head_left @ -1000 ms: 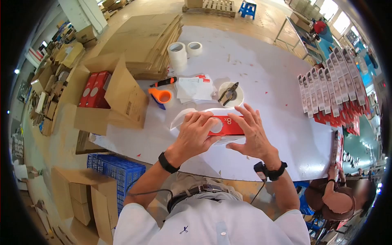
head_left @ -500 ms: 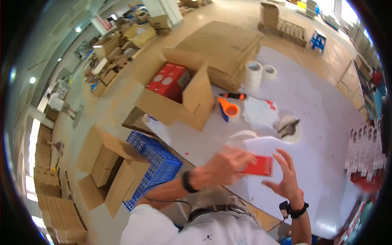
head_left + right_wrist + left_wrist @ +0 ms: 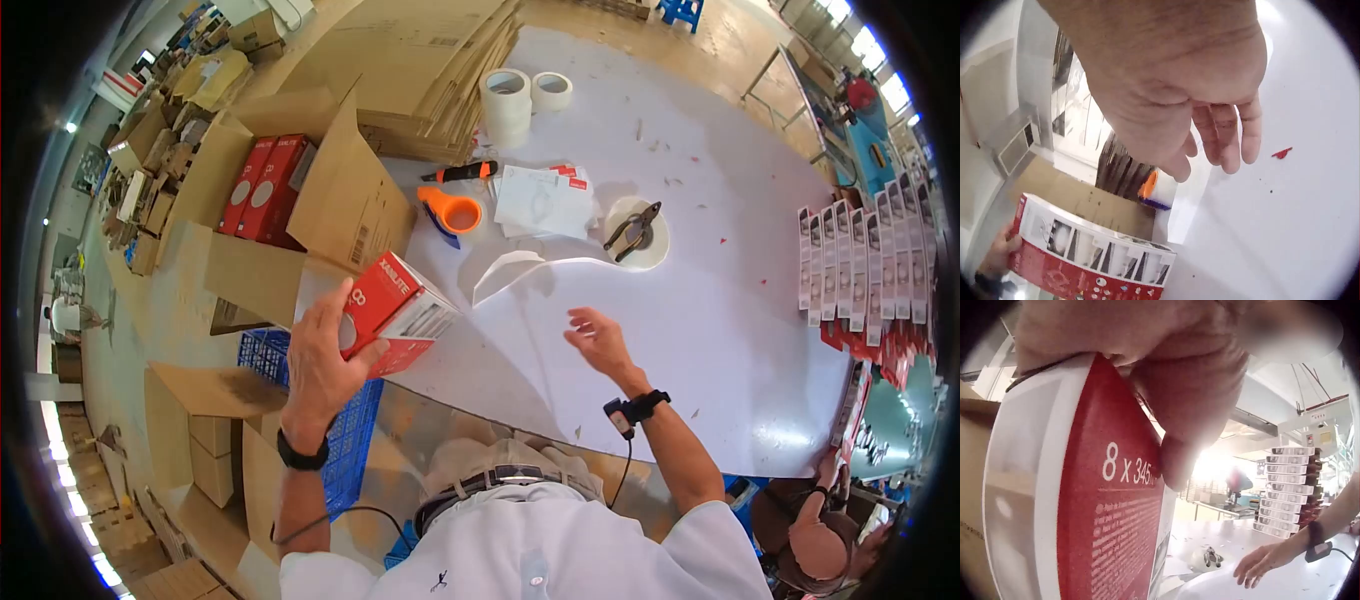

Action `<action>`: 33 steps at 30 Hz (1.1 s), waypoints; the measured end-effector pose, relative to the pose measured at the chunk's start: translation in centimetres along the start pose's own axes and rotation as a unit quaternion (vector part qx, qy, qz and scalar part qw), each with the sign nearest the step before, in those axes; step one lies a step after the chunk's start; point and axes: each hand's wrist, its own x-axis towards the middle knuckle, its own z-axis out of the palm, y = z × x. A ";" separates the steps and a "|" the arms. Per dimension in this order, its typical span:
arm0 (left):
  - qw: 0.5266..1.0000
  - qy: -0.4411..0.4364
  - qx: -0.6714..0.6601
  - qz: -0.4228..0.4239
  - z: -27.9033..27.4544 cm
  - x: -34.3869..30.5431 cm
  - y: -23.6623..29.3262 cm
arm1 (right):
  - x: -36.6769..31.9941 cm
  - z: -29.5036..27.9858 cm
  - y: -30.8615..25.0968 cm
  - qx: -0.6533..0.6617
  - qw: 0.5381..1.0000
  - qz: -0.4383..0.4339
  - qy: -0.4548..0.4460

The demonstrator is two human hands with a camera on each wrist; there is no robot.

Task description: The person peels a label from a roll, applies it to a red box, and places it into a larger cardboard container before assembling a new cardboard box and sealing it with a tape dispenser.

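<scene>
My left hand [image 3: 325, 350] grips a red and white printed carton [image 3: 378, 300] by one end, thumb on the near side and fingers along the far side. The carton is tilted, beside the open cardboard box [image 3: 345, 205] that has two similar red cartons [image 3: 272, 190] standing in it. In the left wrist view the held carton [image 3: 1110, 487] fills the left half, its red side reading "8 x 345". My right hand [image 3: 602, 345] hangs over the white table with relaxed fingers and nothing in it; the right wrist view shows its bent fingers [image 3: 1229, 140].
Behind the hands lie an orange tape dispenser [image 3: 460, 214], a cutter knife [image 3: 462, 171], leaflets [image 3: 545, 200] and pliers [image 3: 632, 232] on a tape roll. Flat cardboard [image 3: 420, 60] is stacked at the back. Carton stacks [image 3: 865, 265] stand right; a blue crate [image 3: 350, 450] sits below left.
The left hand has carried the carton left from in front of the body toward the open cardboard box. The right hand, earlier at the carton's other end, is now apart from it.
</scene>
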 end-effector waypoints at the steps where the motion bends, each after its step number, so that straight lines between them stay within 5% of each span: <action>1: 0.999 0.010 0.026 0.020 -0.1 -0.1 0.5 | 0.7 1.1 -0.6 -0.019 1.000 0.000 -0.012; 5: 0.985 0.108 0.103 0.088 -1.1 -0.9 3.5 | 4.0 4.5 -4.4 -0.114 0.989 -0.009 -0.097; 8: 0.972 0.119 -0.049 0.199 -0.1 -3.5 5.4 | 7.6 8.0 -3.4 -0.195 0.976 -0.012 -0.098; 14: 0.955 -0.061 -0.232 0.174 10.9 -2.6 6.5 | 9.5 8.7 -0.1 -0.191 0.978 -0.081 -0.031; 18: 0.951 -0.070 -0.278 0.119 16.4 0.0 8.5 | 4.9 0.7 -4.8 -0.181 0.968 -0.075 -0.158; 21: 0.944 -0.153 -0.244 0.160 18.8 1.5 10.3 | 2.1 -4.6 -6.9 -0.162 0.958 -0.078 -0.222; 24: 0.882 -0.323 -0.292 0.179 20.4 1.6 10.7 | 0.1 -8.2 -7.0 -0.068 0.972 -0.084 -0.209; 27: 0.807 -0.455 -0.376 -0.013 20.8 1.2 11.0 | -2.1 -9.1 -6.7 0.062 0.990 0.009 -0.125; 29: 0.747 -0.458 -0.470 -0.111 20.4 0.6 11.7 | -4.2 -6.7 -4.2 0.207 0.976 0.075 0.006; 31: 0.709 -0.457 -0.505 -0.184 20.2 0.3 12.1 | -6.0 -4.0 -1.9 0.308 0.925 0.215 0.056; 33: 0.698 -0.469 -0.490 -0.229 20.6 -0.4 12.5 | -8.1 -1.0 -0.9 0.452 0.846 0.279 -0.038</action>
